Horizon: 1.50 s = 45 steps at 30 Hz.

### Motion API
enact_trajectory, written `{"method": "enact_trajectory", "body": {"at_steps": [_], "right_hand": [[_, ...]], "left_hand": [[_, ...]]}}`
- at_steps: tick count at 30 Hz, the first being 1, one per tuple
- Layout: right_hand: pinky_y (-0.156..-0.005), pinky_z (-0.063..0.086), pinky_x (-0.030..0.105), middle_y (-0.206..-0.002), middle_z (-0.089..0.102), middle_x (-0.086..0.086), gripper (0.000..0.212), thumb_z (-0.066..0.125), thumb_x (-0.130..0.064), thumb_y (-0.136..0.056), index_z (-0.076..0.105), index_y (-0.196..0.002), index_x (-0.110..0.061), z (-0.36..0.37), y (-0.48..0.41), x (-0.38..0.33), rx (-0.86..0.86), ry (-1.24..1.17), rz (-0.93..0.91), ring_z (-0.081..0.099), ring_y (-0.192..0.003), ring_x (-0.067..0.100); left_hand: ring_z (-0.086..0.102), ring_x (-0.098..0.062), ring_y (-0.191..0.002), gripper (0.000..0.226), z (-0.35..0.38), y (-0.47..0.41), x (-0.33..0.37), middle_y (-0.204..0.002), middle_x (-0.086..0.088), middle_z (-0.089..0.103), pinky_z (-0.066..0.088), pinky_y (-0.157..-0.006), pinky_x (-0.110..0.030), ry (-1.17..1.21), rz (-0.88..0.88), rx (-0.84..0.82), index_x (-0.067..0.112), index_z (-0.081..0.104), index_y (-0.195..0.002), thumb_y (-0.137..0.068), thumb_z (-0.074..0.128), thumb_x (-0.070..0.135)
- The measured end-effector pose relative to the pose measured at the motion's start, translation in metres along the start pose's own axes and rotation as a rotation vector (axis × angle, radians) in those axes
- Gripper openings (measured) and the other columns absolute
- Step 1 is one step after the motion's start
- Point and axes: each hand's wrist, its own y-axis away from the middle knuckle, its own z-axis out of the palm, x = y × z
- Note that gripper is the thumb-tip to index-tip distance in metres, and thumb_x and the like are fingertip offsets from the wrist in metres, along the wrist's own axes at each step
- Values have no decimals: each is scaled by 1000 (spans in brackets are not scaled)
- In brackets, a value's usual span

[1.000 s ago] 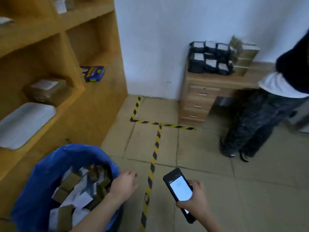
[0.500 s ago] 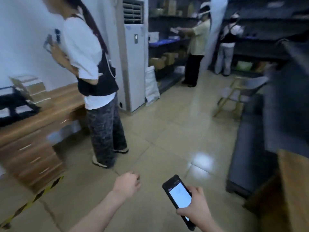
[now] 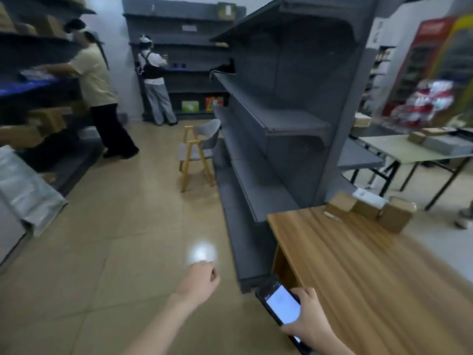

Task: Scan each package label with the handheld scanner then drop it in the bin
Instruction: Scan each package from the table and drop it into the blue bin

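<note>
Left hand (image 3: 199,279): fingers curled in, holding nothing; over the floor
Right hand (image 3: 311,322): grips the scanner (image 3: 281,304); screen lit, facing up
Boxes (image 3: 366,209): at the far corner of the table (image 3: 358,272); well apart from both hands; white label on one
Handling: probably light, stiff cardboard; not slippery; take across two opposite sides, label left clear
Bin: not in view
</note>
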Motion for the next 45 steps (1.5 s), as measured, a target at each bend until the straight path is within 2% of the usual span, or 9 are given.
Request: {"method": "enact_trajectory", "body": {"at_steps": [5, 9, 14, 19, 23, 26, 30, 40, 45], "right_hand": [[-74, 46, 22, -120, 28, -5, 96, 81, -39, -50, 39, -134, -13, -36, -36, 46, 106, -35, 213, 46, -93, 10], [-78, 47, 22, -124, 28, -6, 102, 78, -40, -48, 37, -138, -14, -70, -74, 91, 189, -93, 322, 46, -96, 9], [-83, 45, 22, -125, 30, -4, 103, 80, -37, -51, 35, -140, -11, -120, -121, 143, 269, -142, 426, 47, -105, 12], [-75, 43, 19, -114, 28, -9, 93, 80, -34, -53, 40, -134, -13, -165, -167, 174, 328, -178, 490, 45, -93, 9], [-70, 42, 18, -115, 26, -12, 90, 80, -35, -51, 43, -130, -14, -178, -200, 193, 341, -205, 541, 45, -94, 8], [-72, 44, 19, -116, 27, -12, 91, 80, -34, -50, 43, -130, -14, -181, -225, 202, 373, -240, 580, 45, -95, 8], [-76, 44, 18, -118, 30, -11, 93, 80, -33, -48, 44, -131, -12, -184, -257, 210, 425, -294, 661, 45, -100, 8], [-79, 50, 23, -120, 27, -15, 90, 77, -34, -50, 42, -132, -17, -188, -317, 205, 479, -280, 773, 48, -97, 7], [-81, 48, 22, -123, 28, -13, 92, 77, -33, -49, 42, -132, -16, -185, -314, 209, 500, -287, 794, 47, -98, 7]], "left_hand": [[61, -16, -84, 13, 26, -98, 70, -83, 9, 56, 43, -65, -28, -70, 222, -86, 28, 53, -81, -88, 50, 39], [49, -8, -76, 13, 56, -165, 137, -85, 14, 50, 39, -60, -24, -70, 351, -140, 33, 53, -92, -88, 49, 45], [53, -10, -102, 35, 92, -240, 219, -110, 12, 51, 41, -67, -24, -84, 440, -263, 32, 51, -119, -92, 47, 54], [49, -15, -111, 47, 113, -307, 289, -124, 9, 47, 44, -71, -26, -61, 435, -309, 32, 49, -124, -89, 48, 62], [34, -21, -130, 63, 133, -353, 329, -140, 1, 37, 38, -102, -35, -94, 475, -275, 30, 41, -139, -87, 51, 63], [20, -25, -140, 72, 151, -392, 361, -151, -4, 23, 30, -112, -38, -85, 505, -313, 27, 31, -147, -88, 52, 61], [18, -28, -142, 71, 175, -444, 401, -154, -6, 18, 38, -108, -41, -103, 557, -330, 26, 27, -148, -90, 49, 60], [1, -37, -145, 82, 217, -513, 451, -158, -11, -5, 29, -112, -52, -152, 599, -429, 30, 15, -150, -86, 56, 60], [9, -32, -141, 84, 217, -510, 443, -153, -5, 3, 36, -110, -49, -65, 675, -436, 32, 23, -146, -78, 66, 56]]}}
